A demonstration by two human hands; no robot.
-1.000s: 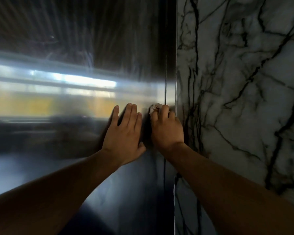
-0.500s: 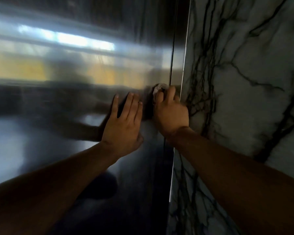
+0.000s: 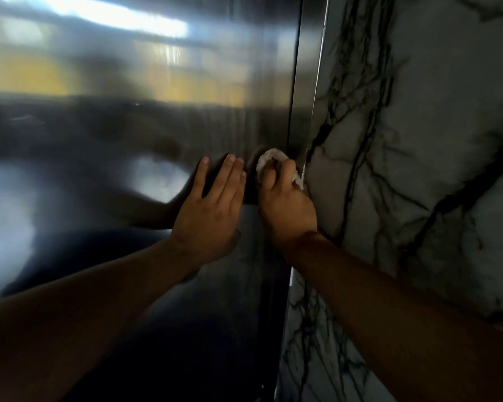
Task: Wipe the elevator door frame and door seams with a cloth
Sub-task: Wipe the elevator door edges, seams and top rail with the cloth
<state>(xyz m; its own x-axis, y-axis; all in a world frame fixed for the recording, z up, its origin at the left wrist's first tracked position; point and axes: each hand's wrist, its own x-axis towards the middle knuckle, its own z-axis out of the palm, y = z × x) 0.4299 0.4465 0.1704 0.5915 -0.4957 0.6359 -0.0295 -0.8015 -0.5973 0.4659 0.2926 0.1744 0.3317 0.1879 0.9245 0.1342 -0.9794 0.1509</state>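
A shiny steel elevator door (image 3: 128, 126) fills the left and centre. Its narrow steel frame strip (image 3: 305, 82) runs top to bottom beside the dark vertical seam. My right hand (image 3: 285, 204) grips a small whitish cloth (image 3: 269, 158) and presses it against the frame strip at the seam, right by the marble edge. The cloth shows above and to the right of my fingers; the rest is hidden under the hand. My left hand (image 3: 212, 204) lies flat on the door, fingers straight, just left of the right hand.
A white marble wall (image 3: 433, 140) with dark veins takes up the right side, meeting the steel frame along a bright edge. The door surface reflects blurred lights, a yellow band and my own arms.
The view has tipped down, so the door reflections sit higher in the frame. More of the cloth now shows above my right fingers. Both hands stay side by side at the seam.
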